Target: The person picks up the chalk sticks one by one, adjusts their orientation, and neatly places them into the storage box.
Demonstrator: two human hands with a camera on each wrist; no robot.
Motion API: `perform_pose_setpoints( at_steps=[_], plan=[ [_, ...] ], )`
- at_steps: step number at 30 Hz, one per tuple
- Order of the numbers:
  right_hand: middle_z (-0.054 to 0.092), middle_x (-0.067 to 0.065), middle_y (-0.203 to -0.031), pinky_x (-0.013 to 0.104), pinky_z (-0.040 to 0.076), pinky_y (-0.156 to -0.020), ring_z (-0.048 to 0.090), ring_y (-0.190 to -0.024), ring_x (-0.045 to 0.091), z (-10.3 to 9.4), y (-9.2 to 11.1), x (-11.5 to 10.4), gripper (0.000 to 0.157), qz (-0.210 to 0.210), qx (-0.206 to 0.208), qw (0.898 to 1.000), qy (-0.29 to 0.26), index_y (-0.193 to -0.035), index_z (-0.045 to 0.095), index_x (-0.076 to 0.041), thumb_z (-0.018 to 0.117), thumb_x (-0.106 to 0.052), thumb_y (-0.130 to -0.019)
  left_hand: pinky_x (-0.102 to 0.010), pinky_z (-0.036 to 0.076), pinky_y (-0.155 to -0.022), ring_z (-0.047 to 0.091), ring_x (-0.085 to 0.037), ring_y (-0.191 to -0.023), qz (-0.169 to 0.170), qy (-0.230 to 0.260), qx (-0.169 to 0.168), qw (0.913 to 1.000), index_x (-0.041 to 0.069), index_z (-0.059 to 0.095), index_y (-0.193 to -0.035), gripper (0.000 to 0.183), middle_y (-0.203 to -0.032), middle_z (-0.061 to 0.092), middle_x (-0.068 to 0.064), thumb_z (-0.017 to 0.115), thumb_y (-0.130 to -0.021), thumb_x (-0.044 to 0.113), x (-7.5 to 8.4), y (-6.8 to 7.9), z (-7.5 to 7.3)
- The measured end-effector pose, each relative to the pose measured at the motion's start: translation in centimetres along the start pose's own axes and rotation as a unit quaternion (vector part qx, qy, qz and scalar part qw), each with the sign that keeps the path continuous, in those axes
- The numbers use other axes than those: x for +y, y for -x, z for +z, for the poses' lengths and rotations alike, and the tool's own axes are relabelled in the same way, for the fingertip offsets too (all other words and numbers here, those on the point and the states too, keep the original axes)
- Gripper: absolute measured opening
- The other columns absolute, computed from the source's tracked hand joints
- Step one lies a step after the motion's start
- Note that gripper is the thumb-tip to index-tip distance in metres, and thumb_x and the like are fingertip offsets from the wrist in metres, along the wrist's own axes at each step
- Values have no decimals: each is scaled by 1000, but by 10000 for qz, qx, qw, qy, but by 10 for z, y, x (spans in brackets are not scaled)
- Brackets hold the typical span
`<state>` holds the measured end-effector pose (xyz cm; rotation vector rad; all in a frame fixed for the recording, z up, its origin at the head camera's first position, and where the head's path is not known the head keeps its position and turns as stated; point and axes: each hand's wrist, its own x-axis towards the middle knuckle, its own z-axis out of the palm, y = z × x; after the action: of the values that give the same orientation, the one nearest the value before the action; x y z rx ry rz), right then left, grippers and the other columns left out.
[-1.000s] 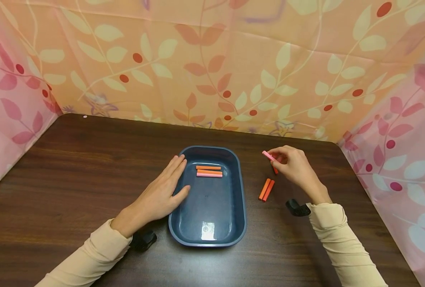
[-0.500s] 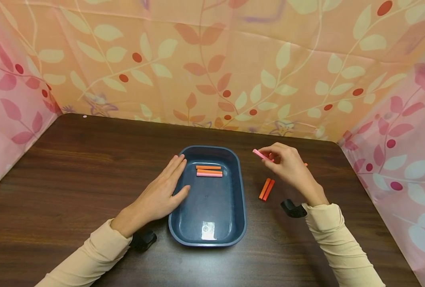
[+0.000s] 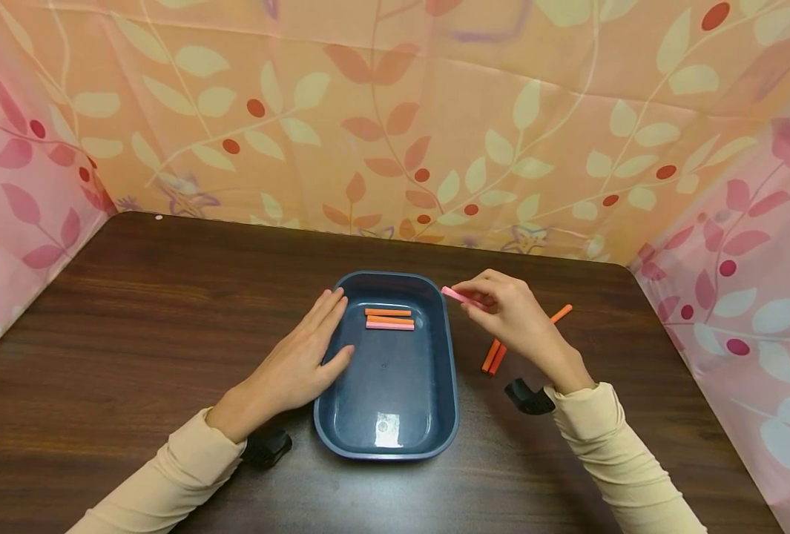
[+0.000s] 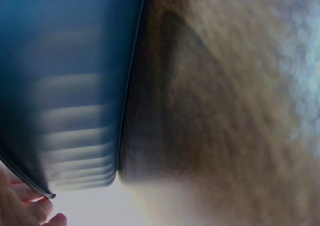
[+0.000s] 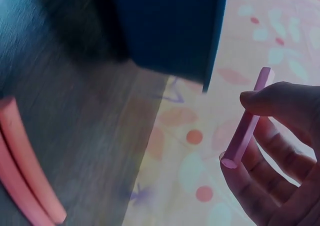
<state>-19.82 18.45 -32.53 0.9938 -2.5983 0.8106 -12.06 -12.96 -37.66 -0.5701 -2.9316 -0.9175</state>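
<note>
In the head view, my right hand [image 3: 518, 319] pinches a slim pink stick [image 3: 458, 295] between thumb and fingers, just beyond the right rim of a dark blue plastic tray [image 3: 384, 400]. The right wrist view shows this stick with flat-sided faces and a pale end [image 5: 230, 163]. My left hand [image 3: 294, 367] rests on the tray's left rim, fingers straight. Inside the tray lie an orange stick [image 3: 388, 312], a second orange stick [image 3: 391, 320] and a pink stick [image 3: 389, 326] against it.
Right of the tray, an orange stick [image 3: 489, 359] and a red-orange stick [image 3: 498, 361] lie side by side, partly behind my right hand. Another orange stick [image 3: 561, 314] shows past the hand. A floral cloth [image 3: 395, 133] encloses the dark wooden table [image 3: 201, 297].
My right hand has moved left toward the tray, carrying the pink stick. An orange stick at the right has come into view behind it. The left hand and tray have stayed put.
</note>
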Motion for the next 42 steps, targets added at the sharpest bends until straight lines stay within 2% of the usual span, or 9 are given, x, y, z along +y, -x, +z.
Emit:
perform_pose_setpoints(
  at_steps=[6,13,21,26,29,35,42],
  plan=[
    [70,5,-90,31,56,-66,64,-75,13,5,-4,-12,28,-237,41,9997,-8,-106,76,-5,76,3,-79,-56,22,-121,9,-33,-156,17,20,0,10000,2,22,-157,75,-168,11,-10,57,-98,32,0,0,0],
    [71,6,-92,33,57,-67,65,-78,15,13,-9,-21,27,-350,-126,9993,-100,-107,76,-5,77,0,-81,-55,22,-121,8,-32,-156,10,13,-6,10000,2,21,-157,76,-168,10,-10,57,-98,33,0,0,0],
    [71,6,-92,29,55,-66,63,-76,14,23,-16,-30,24,-509,-267,9983,-140,-106,76,-5,78,-2,-82,-56,22,-121,9,-33,-155,-1,-8,-7,10000,2,21,-157,75,-168,11,-10,56,-98,33,0,0,0],
    [71,5,-92,24,50,-63,60,-73,13,30,-20,-35,22,-622,-345,9974,-99,-105,76,-6,77,-4,-83,-55,22,-121,9,-33,-156,-30,2,-37,10000,2,21,-157,76,-168,10,-10,57,-98,33,1,0,-1],
    [72,5,-93,24,49,-62,59,-73,12,33,-21,-37,22,-639,-405,9970,-135,-105,76,-6,77,-4,-84,-56,22,-121,9,-34,-155,-31,-29,-40,10000,2,21,-157,76,-168,11,-10,57,-98,33,0,0,0],
    [72,4,-97,30,54,-67,61,-77,12,40,-24,-39,23,-553,-614,9965,-156,-109,75,-6,75,-5,-86,-56,21,-121,9,-33,-156,-18,-20,-51,10000,2,21,-157,76,-168,10,-10,57,-98,33,0,0,-1],
    [73,5,-100,29,56,-71,65,-82,13,50,-27,-40,21,-492,-775,9957,-158,-108,75,-7,74,-7,-87,-56,22,-121,9,-34,-155,15,-34,-53,10000,2,21,-157,76,-168,10,-11,56,-98,33,-1,0,0]
  ],
)
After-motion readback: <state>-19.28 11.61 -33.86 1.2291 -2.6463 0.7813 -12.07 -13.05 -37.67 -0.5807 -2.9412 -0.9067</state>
